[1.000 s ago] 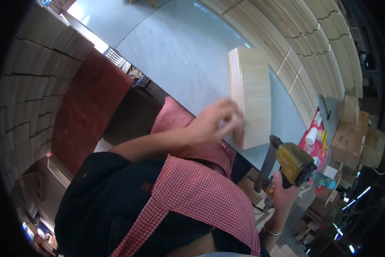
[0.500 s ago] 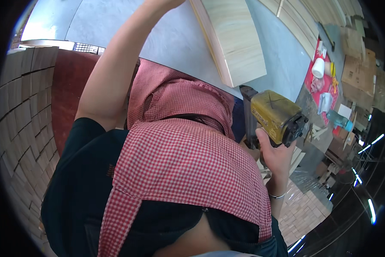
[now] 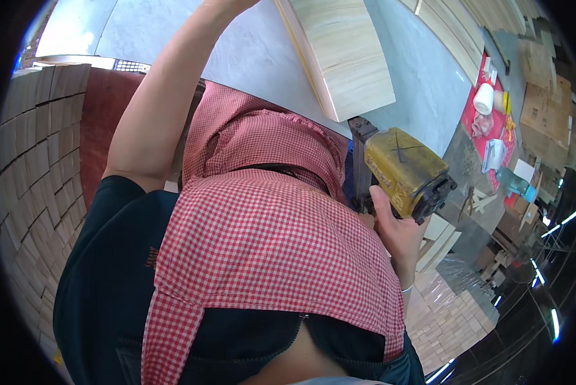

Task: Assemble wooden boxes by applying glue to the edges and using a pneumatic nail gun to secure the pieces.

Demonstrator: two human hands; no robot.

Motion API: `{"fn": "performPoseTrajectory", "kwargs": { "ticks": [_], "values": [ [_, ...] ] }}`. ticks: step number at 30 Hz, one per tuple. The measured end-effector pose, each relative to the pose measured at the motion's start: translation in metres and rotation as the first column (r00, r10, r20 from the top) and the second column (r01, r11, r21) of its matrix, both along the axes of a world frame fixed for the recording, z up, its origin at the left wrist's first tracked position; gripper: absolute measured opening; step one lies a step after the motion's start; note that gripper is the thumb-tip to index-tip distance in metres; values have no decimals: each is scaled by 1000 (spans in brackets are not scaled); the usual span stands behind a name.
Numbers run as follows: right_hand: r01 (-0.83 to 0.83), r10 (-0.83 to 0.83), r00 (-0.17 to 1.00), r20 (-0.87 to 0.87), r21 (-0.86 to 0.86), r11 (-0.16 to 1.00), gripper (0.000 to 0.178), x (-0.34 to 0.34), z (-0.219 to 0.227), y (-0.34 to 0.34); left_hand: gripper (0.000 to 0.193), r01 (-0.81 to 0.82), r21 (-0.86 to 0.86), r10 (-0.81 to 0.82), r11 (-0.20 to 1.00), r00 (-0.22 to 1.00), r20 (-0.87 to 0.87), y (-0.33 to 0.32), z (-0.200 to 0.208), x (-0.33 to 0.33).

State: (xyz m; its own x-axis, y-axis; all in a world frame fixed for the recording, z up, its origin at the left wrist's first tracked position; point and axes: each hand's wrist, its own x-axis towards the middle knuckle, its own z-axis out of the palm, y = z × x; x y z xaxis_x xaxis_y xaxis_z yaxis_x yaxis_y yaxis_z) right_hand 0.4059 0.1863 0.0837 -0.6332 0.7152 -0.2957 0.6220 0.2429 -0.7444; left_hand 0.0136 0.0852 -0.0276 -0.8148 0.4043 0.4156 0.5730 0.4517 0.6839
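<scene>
My right hand (image 3: 400, 234) is closed round a worn yellow and black nail gun (image 3: 403, 168). The gun's dark nose meets the near end of a pale wooden workpiece (image 3: 352, 54), close to its lower corner; whether the two touch I cannot tell. This workpiece looks box-like, with a flat wide top and a thin edge strip along its left side, and it lies on a grey tabletop (image 3: 237, 61). My left arm reaches to the top edge of the picture, where only a bit of my left hand (image 3: 242, 3) shows beside the workpiece. Its fingers are out of sight.
Pale boards (image 3: 448, 32) lie on the table's far right. A red surface (image 3: 483, 144) at the right holds a white roll (image 3: 483, 99), and a bluish bottle (image 3: 516, 184) lies near it. Cardboard boxes (image 3: 544, 119) stand beyond. Stacked wood blocks (image 3: 38, 141) rise on the left.
My right hand has brought the nail gun a little left and up, so its nose is now at the workpiece's end. The left arm has shifted slightly left.
</scene>
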Motion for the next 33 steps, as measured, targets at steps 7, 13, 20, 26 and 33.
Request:
{"fn": "performPoseTrajectory", "kwargs": {
  "ticks": [7, 13, 20, 26, 33],
  "values": [
    [-25, 43, 994, 98, -183, 983, 61, -14, 24, 25, 30, -138, 15, 138, 990, 990, 1, 9, -7, 15],
    [-75, 75, 986, 146, -10, 997, 60, -20, 43, 37, 30, -130, 29, 129, 991, 991, 40, 8, -1, 18],
    [-118, 114, 977, 181, 10, 993, 56, -36, 50, 43, 30, -100, 57, 98, 993, 994, 48, 7, 0, 19],
    [-291, 266, 928, 261, 63, 955, 55, -48, 59, 57, 29, -109, 56, 106, 992, 993, 60, 7, 5, 21],
    [-355, 324, 883, 340, 29, 935, 56, -62, 68, 62, 44, -23, -98, 35, 995, 992, 122, -5, 18, 15]
  ]
}}
